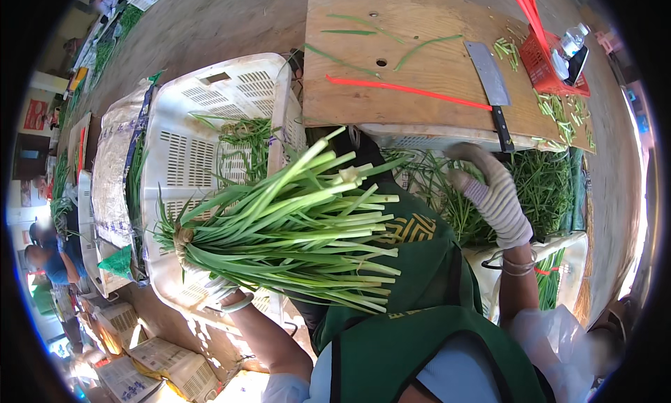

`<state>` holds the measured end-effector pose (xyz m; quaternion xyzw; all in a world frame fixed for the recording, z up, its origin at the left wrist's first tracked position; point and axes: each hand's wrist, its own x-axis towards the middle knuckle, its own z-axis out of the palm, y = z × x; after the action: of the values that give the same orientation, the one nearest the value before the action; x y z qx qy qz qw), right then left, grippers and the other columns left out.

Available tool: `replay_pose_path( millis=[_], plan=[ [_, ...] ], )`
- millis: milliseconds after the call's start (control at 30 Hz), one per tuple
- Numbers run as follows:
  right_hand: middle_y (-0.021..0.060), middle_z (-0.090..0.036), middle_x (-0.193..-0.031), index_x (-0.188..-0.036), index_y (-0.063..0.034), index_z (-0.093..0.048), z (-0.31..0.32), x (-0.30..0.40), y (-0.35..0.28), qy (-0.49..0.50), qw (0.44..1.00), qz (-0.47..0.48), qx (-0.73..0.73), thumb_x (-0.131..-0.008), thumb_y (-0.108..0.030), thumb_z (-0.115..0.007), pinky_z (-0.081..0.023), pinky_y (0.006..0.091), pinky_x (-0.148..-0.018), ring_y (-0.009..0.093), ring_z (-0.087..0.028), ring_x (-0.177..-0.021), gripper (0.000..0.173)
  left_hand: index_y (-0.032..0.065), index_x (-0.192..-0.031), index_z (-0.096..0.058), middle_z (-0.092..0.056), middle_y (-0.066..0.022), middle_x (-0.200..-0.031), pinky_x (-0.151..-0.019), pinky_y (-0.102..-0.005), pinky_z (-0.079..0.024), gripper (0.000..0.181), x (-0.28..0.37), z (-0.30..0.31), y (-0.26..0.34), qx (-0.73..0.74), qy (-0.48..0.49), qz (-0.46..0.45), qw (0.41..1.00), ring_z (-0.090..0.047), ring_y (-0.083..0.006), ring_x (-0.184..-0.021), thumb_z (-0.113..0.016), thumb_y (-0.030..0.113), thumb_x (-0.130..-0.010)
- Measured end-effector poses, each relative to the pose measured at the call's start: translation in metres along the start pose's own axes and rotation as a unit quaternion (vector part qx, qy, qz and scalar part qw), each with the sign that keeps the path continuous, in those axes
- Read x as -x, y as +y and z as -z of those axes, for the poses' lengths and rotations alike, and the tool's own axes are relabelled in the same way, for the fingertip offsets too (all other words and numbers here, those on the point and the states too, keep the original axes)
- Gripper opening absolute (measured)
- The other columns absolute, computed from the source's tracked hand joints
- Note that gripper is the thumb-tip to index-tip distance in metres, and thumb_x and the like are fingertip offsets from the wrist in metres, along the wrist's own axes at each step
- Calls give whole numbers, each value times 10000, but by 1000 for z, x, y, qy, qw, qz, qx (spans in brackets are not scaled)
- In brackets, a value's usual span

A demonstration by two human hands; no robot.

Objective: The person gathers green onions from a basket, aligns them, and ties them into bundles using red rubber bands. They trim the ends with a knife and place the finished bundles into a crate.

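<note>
A large bunch of long green leafy stalks (293, 225), perhaps garlic chives or green garlic, lies in the grip of my left hand (183, 239). Its gloved fingers wrap around the leafy end. The pale cut ends fan out rightward across my dark green apron (419, 267). My right hand (493, 198), in a striped knit glove, hovers over loose green leaves (540, 188) with thumb and fingers apart, nothing between them. A cleaver (487, 73) with a black handle rests on the wooden board (356, 104), beside a red tie strip (409, 88).
On my left stands a white plastic crate (181, 115) with some greens (251, 141) inside. A red basket (545, 62) holds red strips, a bottle and a phone. Cut stem pieces (558, 115) litter the board's right end. Another person (57, 261) is at far left.
</note>
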<state>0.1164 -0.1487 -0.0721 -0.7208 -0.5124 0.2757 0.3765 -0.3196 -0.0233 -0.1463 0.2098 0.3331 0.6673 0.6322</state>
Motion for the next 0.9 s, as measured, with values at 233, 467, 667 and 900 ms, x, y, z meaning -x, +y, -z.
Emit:
replay_pose_path(
  millis=[233,467,667,900],
  plan=[
    [94,-657,-802,-935,3,-673,-44,-32,-39,-128,969,211,-25,-832,-123,-638,-499,318,-704,188,-633,-728,166,20,-1082,-623,-643,-69,-991,-887,-283,-456,227,-15,40,11,-25,-85,-68,994,-587,-172,-894,-566,159,-913],
    [123,-659,-853,-919,-26,-681,39,-2,38,30,965,-40,257,-791,-166,-681,-491,362,-729,267,-631,-830,189,6,-1140,-544,-543,-12,-895,-896,-282,-423,224,-27,64,-6,5,-43,-118,992,-520,-122,-857,-474,102,-949],
    [164,-607,-1118,-1085,-61,-645,-35,-10,-65,-198,947,230,102,-817,-393,-641,-439,438,-903,349,-559,-1043,426,1,-1096,-569,-604,-51,-973,-853,-277,-454,209,-18,36,10,-163,-24,-208,964,-565,-156,-906,-480,140,-967],
    [164,-651,-1029,-1088,-72,-665,-80,-20,-65,-190,943,251,109,-830,-442,-631,-450,449,-875,357,-597,-963,453,1,-1009,-544,-461,-13,-762,-748,-270,-398,118,10,-42,35,249,-102,-62,961,-455,-130,-736,-481,83,-952]
  ],
)
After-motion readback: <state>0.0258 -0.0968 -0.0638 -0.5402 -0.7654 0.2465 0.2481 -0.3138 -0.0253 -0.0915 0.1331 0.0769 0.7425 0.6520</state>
